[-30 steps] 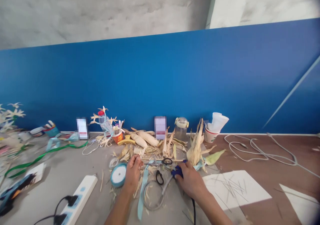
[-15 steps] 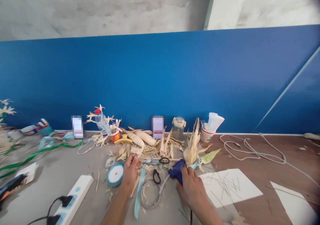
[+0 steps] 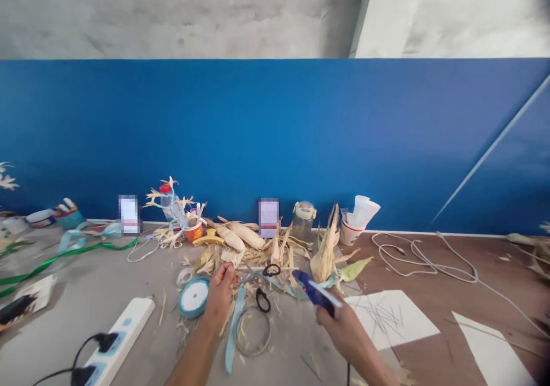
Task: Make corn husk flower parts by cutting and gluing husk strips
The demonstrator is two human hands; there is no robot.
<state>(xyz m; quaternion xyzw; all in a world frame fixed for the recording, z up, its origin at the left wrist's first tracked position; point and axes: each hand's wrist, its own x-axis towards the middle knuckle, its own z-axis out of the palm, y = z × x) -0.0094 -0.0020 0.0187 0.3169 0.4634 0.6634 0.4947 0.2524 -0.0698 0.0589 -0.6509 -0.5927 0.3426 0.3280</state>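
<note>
My right hand (image 3: pixel 346 329) is wrapped round a blue glue gun (image 3: pixel 315 294), raised over the table, with a white stick along its back and a small red light. My left hand (image 3: pixel 222 288) is closed in a pinch on a pale strip of corn husk (image 3: pixel 232 258); its far end lies against the husk pile. Between the hands lie scissors (image 3: pixel 263 300) with black handles, a coil of thin wire (image 3: pixel 253 340) and a light blue ribbon (image 3: pixel 234 329). A ribbon spool (image 3: pixel 194 297) sits just left of my left hand.
Corn husks (image 3: pixel 322 260) and shavings cover the table's middle. A power strip (image 3: pixel 124 340) lies front left. At the back stand a clear jar (image 3: pixel 303 223), a paper cup (image 3: pixel 351 234) and a bottle with husk flowers (image 3: pixel 169 205). Wire pieces lie on white paper (image 3: pixel 395 317); a white cable (image 3: pixel 429 260) loops behind.
My right hand has lifted the glue gun and turned it, so its back and white stick now show. My left hand keeps its pinch. The whole view has shifted slightly.
</note>
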